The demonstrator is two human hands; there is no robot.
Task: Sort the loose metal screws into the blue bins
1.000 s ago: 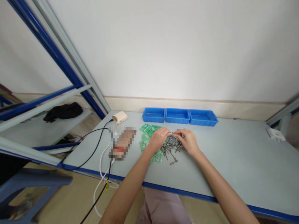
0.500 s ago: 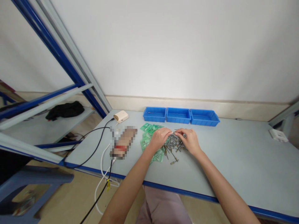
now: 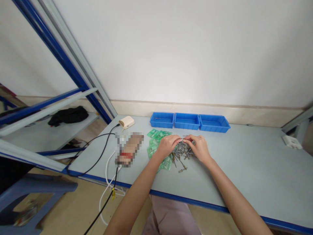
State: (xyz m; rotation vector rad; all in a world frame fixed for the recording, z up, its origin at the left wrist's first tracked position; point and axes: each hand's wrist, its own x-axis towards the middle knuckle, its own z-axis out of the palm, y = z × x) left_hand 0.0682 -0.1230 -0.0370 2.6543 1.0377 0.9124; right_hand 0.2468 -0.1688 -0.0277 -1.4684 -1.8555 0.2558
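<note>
the left hand [image 3: 168,144] and the right hand [image 3: 197,146] are close together, almost tip to tip. their thumbs and fingers are bent in narrow, and the fingertips pinch a small piece [image 3: 182,140]. it is too tiny to tell what it is.

just under the hands is a messy pile of metal bolts [image 3: 180,150], some grey and some yellowish. it sits on the pale grey worktop [image 3: 244,163]. one loose bolt [image 3: 182,170] lies at the front of the pile, nearest the person. green plastic bags [image 3: 152,147] lie in a heap beside the pile, on the left, and the left arm hides part of them.

behind the hands, three blue bins stand in a row near the wall [image 3: 181,58]: a left bin [image 3: 161,125], a middle bin [image 3: 186,126] and a right bin [image 3: 215,128]. a thin little stick [image 3: 157,118] lies in the left bin.

further left are a cream box [image 3: 127,122] with a black cord going into it, and a brown thing [image 3: 130,148] that is blurred into squares. far off to the right is a white block [image 3: 292,142].
</note>
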